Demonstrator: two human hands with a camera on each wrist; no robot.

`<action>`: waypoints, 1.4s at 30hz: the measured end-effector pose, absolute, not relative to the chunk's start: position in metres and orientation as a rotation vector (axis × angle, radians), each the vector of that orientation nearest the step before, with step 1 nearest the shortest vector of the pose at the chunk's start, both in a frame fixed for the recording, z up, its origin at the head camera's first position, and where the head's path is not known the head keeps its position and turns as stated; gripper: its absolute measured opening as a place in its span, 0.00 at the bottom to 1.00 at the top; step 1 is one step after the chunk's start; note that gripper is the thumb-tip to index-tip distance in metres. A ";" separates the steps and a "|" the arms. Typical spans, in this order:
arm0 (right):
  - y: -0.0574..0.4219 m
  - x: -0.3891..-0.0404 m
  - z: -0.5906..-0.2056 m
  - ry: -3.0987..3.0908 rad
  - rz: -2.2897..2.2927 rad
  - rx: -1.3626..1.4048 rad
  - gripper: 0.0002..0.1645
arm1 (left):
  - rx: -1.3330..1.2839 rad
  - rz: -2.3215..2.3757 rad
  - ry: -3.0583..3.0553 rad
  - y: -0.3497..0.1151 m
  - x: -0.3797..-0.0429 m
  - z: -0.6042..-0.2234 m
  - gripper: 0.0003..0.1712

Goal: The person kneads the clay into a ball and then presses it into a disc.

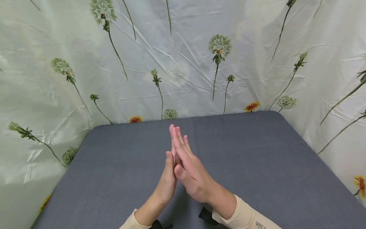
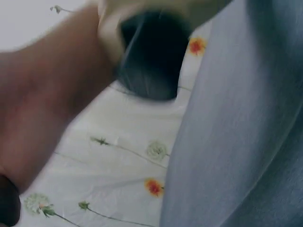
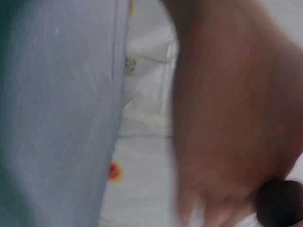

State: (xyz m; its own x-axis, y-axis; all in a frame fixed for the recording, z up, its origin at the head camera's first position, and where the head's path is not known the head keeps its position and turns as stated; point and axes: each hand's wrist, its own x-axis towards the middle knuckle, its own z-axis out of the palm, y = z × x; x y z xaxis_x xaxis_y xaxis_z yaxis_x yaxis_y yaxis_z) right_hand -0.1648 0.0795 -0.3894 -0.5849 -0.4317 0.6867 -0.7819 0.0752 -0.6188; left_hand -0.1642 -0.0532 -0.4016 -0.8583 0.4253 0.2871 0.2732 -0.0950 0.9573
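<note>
The left hand (image 1: 167, 182) and the right hand (image 1: 194, 176) are raised together over the grey table (image 1: 251, 156), about midway between its left and right sides, with their fingertips pointing towards its far edge. They are set palm to palm, the fingers long and straight rather than curled, and both thumbs lie on the side facing the wearer. Neither hand grips anything: each simply rests against the other, so the things being worked with are the two hands themselves, above the table and not lying on it. The wrist views are blurred and cut off, and a small dark hollow shows between the palms in the head view, so I cannot tell whether they press flat along their whole length. Judged from this, the bringing together of the hands looks done, at least along the fingers; fully closing that hollow and parting the hands again are both not yet done, if either is called for. Both forearms come in from the near side of the table, in a left cream sleeve (image 1: 133, 222) and a right cream sleeve (image 1: 243, 211), with a dark strap (image 1: 208, 216) below the right wrist. Beyond the table's far edge hangs a pale floral cloth (image 1: 186, 60).
</note>
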 end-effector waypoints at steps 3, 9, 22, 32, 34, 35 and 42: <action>0.083 -0.176 -0.398 -2.108 1.688 1.132 0.47 | 0.819 2.110 2.051 -0.052 -0.155 -0.400 0.38; 0.080 -0.173 -0.418 -2.097 2.019 1.110 0.43 | 0.883 2.118 2.202 -0.055 -0.158 -0.389 0.42; 0.074 -0.143 -0.401 -1.980 1.682 1.192 0.44 | 0.730 2.099 2.146 -0.062 -0.180 -0.384 0.46; 0.084 -0.178 -0.402 -2.103 1.691 1.084 0.47 | 0.834 2.057 2.131 -0.049 -0.147 -0.400 0.36; 0.084 -0.180 -0.408 -2.121 1.824 1.064 0.46 | 0.828 2.070 2.170 -0.048 -0.143 -0.399 0.36; 0.083 -0.179 -0.411 -2.134 1.873 1.054 0.45 | 0.832 2.081 2.194 -0.048 -0.143 -0.397 0.37; 0.074 -0.152 -0.418 -2.097 1.952 1.104 0.39 | 0.824 2.108 2.257 -0.058 -0.168 -0.381 0.43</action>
State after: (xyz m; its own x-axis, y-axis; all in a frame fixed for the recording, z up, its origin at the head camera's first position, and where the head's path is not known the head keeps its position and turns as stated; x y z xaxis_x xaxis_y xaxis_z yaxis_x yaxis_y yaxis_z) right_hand -0.1517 0.0736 -0.4179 -0.7394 -0.4451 0.5051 -0.5357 -0.0655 -0.8419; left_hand -0.1679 -0.0584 -0.3810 -0.8655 0.3282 0.3783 0.3998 -0.0021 0.9166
